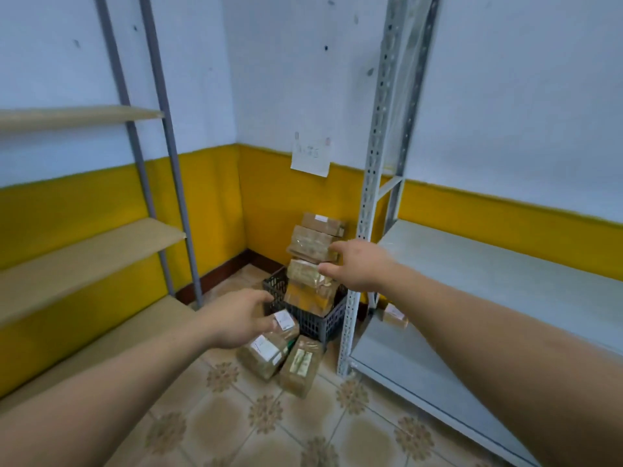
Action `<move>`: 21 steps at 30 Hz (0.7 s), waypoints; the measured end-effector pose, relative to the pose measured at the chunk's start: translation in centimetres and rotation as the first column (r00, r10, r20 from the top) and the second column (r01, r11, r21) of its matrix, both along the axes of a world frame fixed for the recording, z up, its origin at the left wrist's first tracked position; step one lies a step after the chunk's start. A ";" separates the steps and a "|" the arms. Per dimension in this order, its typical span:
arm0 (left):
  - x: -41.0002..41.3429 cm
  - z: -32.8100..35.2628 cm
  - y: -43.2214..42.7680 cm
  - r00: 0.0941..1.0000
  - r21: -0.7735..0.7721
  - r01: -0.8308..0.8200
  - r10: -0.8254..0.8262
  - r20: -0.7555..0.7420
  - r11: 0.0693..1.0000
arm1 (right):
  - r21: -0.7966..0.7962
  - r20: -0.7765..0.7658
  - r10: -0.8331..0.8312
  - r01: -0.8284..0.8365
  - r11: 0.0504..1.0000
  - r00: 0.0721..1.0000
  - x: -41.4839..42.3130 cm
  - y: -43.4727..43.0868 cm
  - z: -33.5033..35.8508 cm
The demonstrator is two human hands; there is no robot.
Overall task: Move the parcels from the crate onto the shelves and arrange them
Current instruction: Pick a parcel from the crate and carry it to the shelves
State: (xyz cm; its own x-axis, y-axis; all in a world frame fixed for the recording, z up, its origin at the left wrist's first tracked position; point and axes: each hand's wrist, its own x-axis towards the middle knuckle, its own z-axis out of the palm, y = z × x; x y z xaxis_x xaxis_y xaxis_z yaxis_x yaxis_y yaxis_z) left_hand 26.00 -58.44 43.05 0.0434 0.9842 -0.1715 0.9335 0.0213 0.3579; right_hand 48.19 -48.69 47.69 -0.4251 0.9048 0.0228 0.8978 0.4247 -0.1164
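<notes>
**Head view: eight parcels, two hands outstretched**

Four brown taped cardboard parcels (313,242) are stacked in one black plastic lattice crate (317,320) in the corner. Three floor parcels (264,353) lie on the patterned tile floor (236,426) in front of it. One small parcel (394,315) sits on the grey metal shelf (397,352). Both arms stretch forward. The left hand (236,323) hovers released over the floor parcels. The right hand (357,267), fingers spread, reaches the stack and grasps nothing.

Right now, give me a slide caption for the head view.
Left hand and right hand reach for parcels piled in a corner crate between shelves.
</notes>
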 end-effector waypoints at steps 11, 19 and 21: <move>-7.7 -9.5 14.1 0.994 -0.206 -0.081 0.093 0.051 0.975 | -0.200 -0.026 0.042 -0.046 0.979 0.999 -8.8 17.1 -10.1; -13.3 -15.5 24.6 0.988 -0.419 -0.104 0.140 0.057 0.902 | -0.400 0.026 -0.002 0.012 0.916 1.000 -12.6 28.1 -17.5; -15.2 -16.9 27.3 0.993 -0.440 -0.057 0.096 0.066 0.896 | -0.433 0.017 -0.038 0.042 0.900 0.999 -14.1 30.2 -19.0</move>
